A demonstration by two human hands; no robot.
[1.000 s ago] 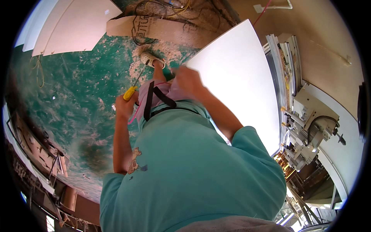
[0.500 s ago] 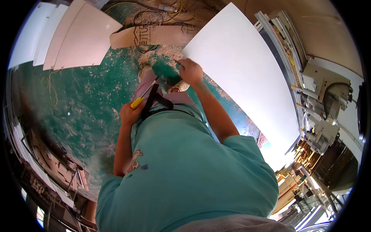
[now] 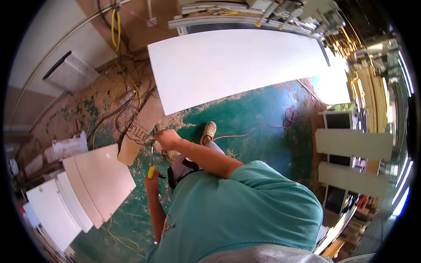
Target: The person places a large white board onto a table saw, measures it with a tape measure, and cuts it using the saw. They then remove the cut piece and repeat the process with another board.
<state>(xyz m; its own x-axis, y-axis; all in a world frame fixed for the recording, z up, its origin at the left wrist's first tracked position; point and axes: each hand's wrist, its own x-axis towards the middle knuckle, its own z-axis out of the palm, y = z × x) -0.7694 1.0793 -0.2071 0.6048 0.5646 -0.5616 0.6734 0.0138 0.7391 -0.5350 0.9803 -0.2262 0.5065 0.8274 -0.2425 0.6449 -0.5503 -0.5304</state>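
Note:
A yellow-handled screwdriver (image 3: 151,172) is gripped in my left hand (image 3: 152,185), its metal shaft pointing away from me. Just past the shaft's far end is my right hand (image 3: 167,139), fingers closed together. A small dark piece shows at its fingertips, too small to name. The right hand is close to the screwdriver's tip; whether they touch I cannot tell. Beneath both hands lie a printed brown cardboard strip (image 3: 144,117) and the dusty green floor (image 3: 258,107).
A large white panel (image 3: 237,61) lies ahead, beside machine rails (image 3: 219,22). Beige and white boards (image 3: 101,179) are at the left. Cables (image 3: 116,30) and wood shavings cover the far-left floor. A thin red hose (image 3: 258,127) crosses to the right, near stacked pale boards (image 3: 353,144).
My view and body have turned, so the white panel now lies straight ahead and the boards lower left. My right hand has come close to the screwdriver's tip.

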